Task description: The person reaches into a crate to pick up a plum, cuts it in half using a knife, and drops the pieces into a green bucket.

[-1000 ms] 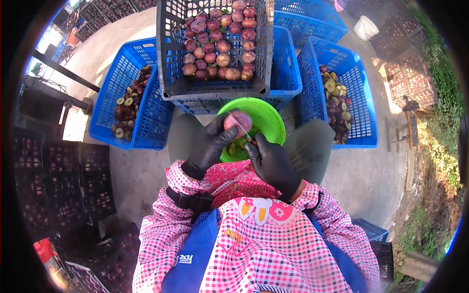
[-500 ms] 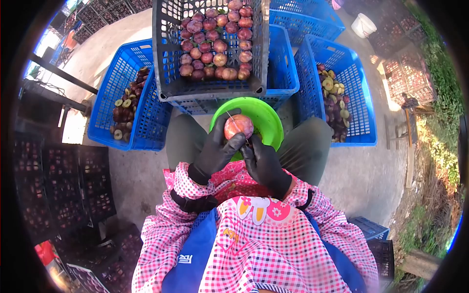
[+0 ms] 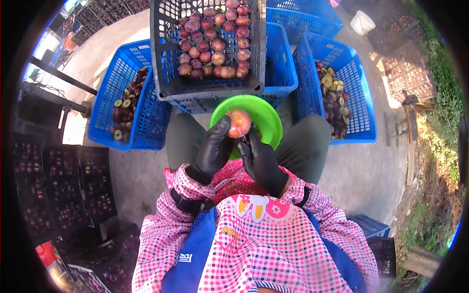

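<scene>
My left hand (image 3: 213, 149), in a black glove, is closed on a reddish plum (image 3: 239, 123) over the green bowl (image 3: 268, 118) between my knees. From the right, my right hand (image 3: 263, 165), also gloved in black, has its fingers closed round a small thin tool whose tip meets the plum's lower side. Most of that tool is hidden by the fingers. A pale line runs across the plum's skin. Beyond the bowl, a black crate (image 3: 210, 89) of whole plums rests on a blue crate (image 3: 285, 57).
Blue crates with cut plums stand at the left (image 3: 105, 93) and right (image 3: 360, 97). A white bucket (image 3: 362, 23) is at the back right. Dark stacked crates (image 3: 63, 188) line the left side. A small blue crate (image 3: 370, 225) sits at the lower right.
My left hand has shifted slightly left and turned, and its fingers cover less of the plum. The plum has rotated. My right hand stays close beside it.
</scene>
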Available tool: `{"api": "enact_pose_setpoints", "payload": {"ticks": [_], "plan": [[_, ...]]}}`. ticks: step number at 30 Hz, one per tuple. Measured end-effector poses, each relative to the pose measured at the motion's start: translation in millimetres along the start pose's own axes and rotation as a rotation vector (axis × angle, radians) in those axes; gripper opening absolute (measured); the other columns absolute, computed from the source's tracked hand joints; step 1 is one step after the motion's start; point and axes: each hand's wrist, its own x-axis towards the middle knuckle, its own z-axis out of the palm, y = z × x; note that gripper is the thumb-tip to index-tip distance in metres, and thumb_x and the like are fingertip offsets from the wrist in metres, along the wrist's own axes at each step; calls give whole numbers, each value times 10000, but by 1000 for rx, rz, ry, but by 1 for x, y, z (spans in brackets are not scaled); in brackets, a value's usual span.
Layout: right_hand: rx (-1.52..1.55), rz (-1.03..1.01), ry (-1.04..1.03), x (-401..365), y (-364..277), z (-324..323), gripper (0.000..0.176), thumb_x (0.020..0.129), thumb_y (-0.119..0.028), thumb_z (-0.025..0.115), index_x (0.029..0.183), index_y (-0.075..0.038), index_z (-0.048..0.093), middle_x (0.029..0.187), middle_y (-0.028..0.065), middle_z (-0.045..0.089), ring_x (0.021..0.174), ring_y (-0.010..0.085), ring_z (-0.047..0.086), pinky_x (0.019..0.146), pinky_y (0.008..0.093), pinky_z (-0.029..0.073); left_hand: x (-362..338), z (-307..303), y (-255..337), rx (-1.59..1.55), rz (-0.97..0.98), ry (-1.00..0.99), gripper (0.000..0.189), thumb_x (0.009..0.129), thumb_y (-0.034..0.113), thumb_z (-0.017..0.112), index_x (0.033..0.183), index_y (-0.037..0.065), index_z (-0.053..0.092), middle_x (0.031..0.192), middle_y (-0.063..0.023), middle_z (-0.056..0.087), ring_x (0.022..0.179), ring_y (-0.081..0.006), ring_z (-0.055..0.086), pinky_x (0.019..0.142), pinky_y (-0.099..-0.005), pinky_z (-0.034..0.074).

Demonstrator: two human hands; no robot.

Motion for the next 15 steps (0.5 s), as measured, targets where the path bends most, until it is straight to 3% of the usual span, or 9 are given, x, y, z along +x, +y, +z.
{"api": "enact_pose_setpoints", "payload": {"ticks": [3, 7, 9, 10, 12, 13, 15], "plan": [[153, -6, 0, -1, 2, -1, 261, 954, -136, 555, 1173, 0, 512, 802, 225, 635, 723, 429, 633, 594, 461, 470, -2, -1, 5, 916, 301, 63, 537, 992, 379, 540, 1359, -1, 446, 1266, -115, 554, 1161, -181, 535, 1017, -318, 421], [137, 1, -19, 3, -3, -8, 259, 959, -144, 550, 1174, -4, 513, 802, 225, 635, 724, 423, 636, 592, 454, 469, 6, 1, 8, 858, 375, -32, 519, 983, 355, 565, 1348, 1, 460, 1254, -110, 560, 1162, -180, 534, 1003, -319, 426], [-39, -128, 50, 1, 2, 0, 181, 996, -165, 520, 1074, -4, 499, 730, 171, 591, 571, 318, 600, 528, 401, 429, 4, -4, 2, 106, 29, -14, 519, 981, 344, 574, 1351, 1, 449, 1255, -115, 556, 1167, -186, 531, 997, -329, 431], [-36, -121, 49, -2, 3, 2, 181, 996, -165, 520, 1074, -4, 499, 730, 171, 591, 571, 318, 600, 528, 401, 429, 1, -5, 3, 105, 23, -9, 519, 981, 344, 574, 1351, 1, 449, 1255, -115, 556, 1167, -186, 531, 997, -329, 431], [152, -59, 51, -1, 3, 3, 215, 994, -192, 534, 1061, 8, 495, 739, 182, 583, 588, 332, 598, 539, 409, 431, -1, -6, 9, 813, 160, 63, 534, 983, 363, 569, 1351, -1, 439, 1262, -121, 555, 1176, -199, 529, 1005, -335, 426], [151, -62, 52, 4, 1, -4, 215, 994, -192, 534, 1061, 8, 495, 739, 182, 583, 588, 332, 598, 539, 409, 431, 1, -10, 9, 814, 164, 61, 534, 983, 363, 569, 1351, -1, 439, 1262, -121, 555, 1176, -199, 529, 1005, -335, 426], [712, 622, -367, 16, -4, -23, 257, 985, -204, 559, 1073, 32, 506, 765, 196, 592, 634, 297, 617, 578, 415, 448, 11, -25, 2, 1206, 432, -2, 538, 980, 372, 575, 1343, -2, 438, 1249, -125, 564, 1165, -201, 535, 996, -340, 434]]}}
